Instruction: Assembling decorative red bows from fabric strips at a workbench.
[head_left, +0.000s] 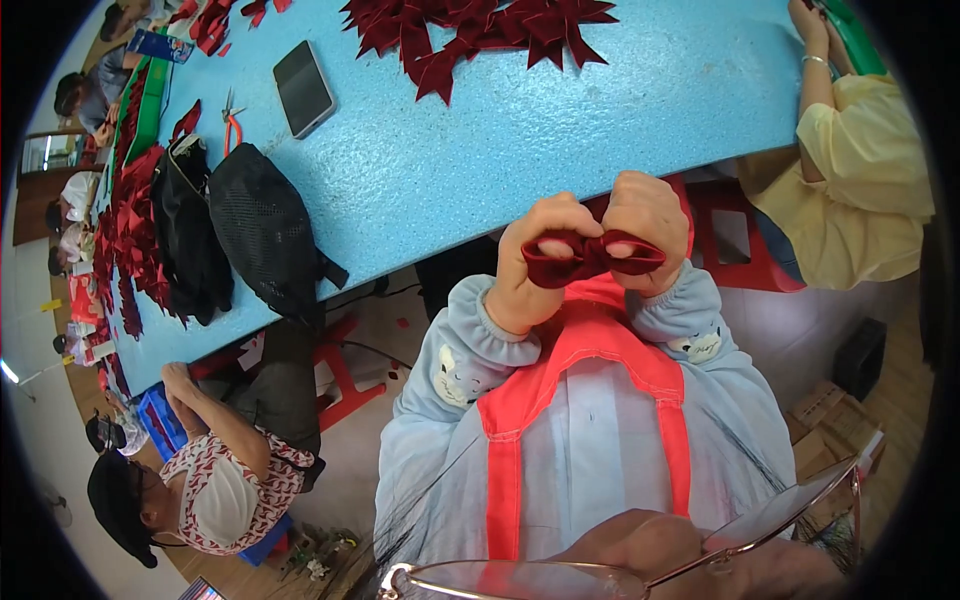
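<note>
Between my two hands, close to the table's near edge, is a dark red ribbon bow (592, 254). My left hand (543, 240) is closed on the bow's left loop, its thumb showing inside the loop. The right loop is gripped by my right hand (648, 225), whose thumb also sits within the loop. Both hands are raised in front of the red apron, the knuckles towards the table. The fingers behind the bow are partly hidden.
On the blue table (420, 180) lie a pile of dark red bows (480, 35), a phone (304, 88), orange-handled pliers (232, 125) and a black mesh bag (262, 215). Co-workers sit at left and right, one in a yellow top (875, 180). A red stool (735, 240) stands beneath the right edge.
</note>
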